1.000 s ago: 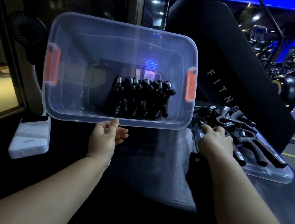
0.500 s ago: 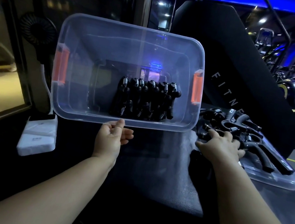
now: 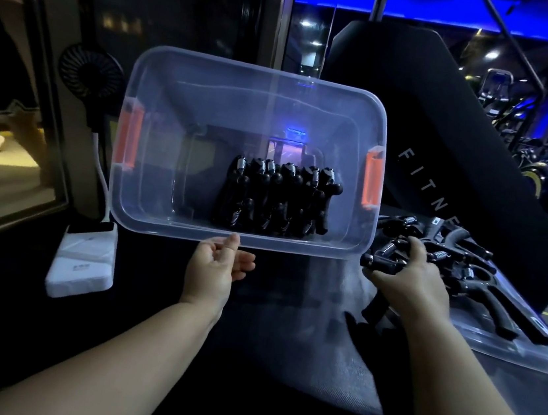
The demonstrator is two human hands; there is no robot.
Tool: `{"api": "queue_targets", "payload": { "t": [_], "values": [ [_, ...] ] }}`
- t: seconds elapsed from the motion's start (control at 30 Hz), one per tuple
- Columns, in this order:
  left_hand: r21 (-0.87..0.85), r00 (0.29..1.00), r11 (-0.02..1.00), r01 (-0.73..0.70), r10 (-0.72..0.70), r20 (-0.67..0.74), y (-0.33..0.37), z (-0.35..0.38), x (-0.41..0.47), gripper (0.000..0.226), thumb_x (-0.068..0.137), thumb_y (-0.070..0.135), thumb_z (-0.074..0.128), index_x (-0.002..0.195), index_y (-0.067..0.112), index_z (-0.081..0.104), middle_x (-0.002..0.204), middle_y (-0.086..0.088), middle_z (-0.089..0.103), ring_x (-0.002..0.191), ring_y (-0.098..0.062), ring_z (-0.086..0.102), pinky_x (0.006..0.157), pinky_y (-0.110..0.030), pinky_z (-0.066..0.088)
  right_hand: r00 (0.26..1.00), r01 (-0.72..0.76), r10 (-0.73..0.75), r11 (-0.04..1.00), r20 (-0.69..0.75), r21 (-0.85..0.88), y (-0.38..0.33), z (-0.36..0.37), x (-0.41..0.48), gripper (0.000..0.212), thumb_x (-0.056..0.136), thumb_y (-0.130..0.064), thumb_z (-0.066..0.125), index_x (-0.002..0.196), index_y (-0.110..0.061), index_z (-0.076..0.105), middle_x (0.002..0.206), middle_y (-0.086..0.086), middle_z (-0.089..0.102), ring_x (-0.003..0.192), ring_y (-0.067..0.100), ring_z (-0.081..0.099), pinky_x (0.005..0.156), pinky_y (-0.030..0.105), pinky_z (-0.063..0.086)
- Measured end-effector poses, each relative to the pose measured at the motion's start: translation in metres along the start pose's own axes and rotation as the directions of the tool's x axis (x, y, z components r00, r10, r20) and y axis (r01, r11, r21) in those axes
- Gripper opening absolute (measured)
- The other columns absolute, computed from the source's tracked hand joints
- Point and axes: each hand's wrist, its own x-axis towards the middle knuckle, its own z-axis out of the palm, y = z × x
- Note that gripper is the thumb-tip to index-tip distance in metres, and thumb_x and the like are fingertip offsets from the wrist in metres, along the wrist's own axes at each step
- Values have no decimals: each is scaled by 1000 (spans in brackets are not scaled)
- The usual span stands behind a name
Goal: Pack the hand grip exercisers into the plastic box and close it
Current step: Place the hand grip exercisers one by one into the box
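Lifted since before: exerciser (image 3: pixel 384 255) inside right hand (image 3: pixel 412 281).

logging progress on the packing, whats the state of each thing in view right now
plastic box: open, tipped toward the camera, no lid on
orange latches: unfastened
grip exercisers in box: packed in a tight row
lid: lying flat, loose exercisers piled on it
left hand: open, thumb on box rim
right hand: closed on one exerciser
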Motion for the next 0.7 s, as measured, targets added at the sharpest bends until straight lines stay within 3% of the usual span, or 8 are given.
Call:
{"api": "queue_targets", "payload": {
  "t": [0.1,0.27,0.43,0.6,0.7],
  "values": [
    [1,1000,1000,-1,1,-3,0,0,1,30,96,33,50,107,5,53,76,-6,70,62,-10,67,56,-22,49,997,61,-54,986,-48,158,-2,1,-2,104,57,-58,81,143,-37,26,121,8,57,109,29,57,79,35,46],
    [2,1000,1000,-7,7,3,1,-1,0,21,97,32,49,99,12,54,75,-3,70,61,-7,67,58,-22,50,994,83,-69,979,-81,186,-1,-1,-1,108,52,-63,83,140,-34,28,119,7,61,106,29,60,78,36,48],
    [-2,1000,1000,-7,7,3,1,-1,1,20,97,31,49,98,12,54,74,-4,70,60,-7,67,57,-22,49,992,105,-84,964,-94,246,1,-1,0,107,53,-65,81,139,-32,28,121,5,60,109,25,59,86,39,50],
    [-5,1000,1000,-13,13,9,-1,-1,3,24,98,31,48,102,8,53,73,-4,70,59,-8,66,55,-21,49,990,103,-68,946,-122,308,2,-7,-7,96,63,-49,85,137,-12,36,122,9,58,103,25,57,84,34,44],
    [-2,1000,1000,-19,19,11,-1,-1,3,24,98,31,49,102,8,54,72,-3,70,59,-8,66,55,-21,49,984,126,-75,938,-164,324,5,-10,-14,85,65,-44,85,130,-10,43,122,11,59,111,28,57,87,34,44]
  ]
}}
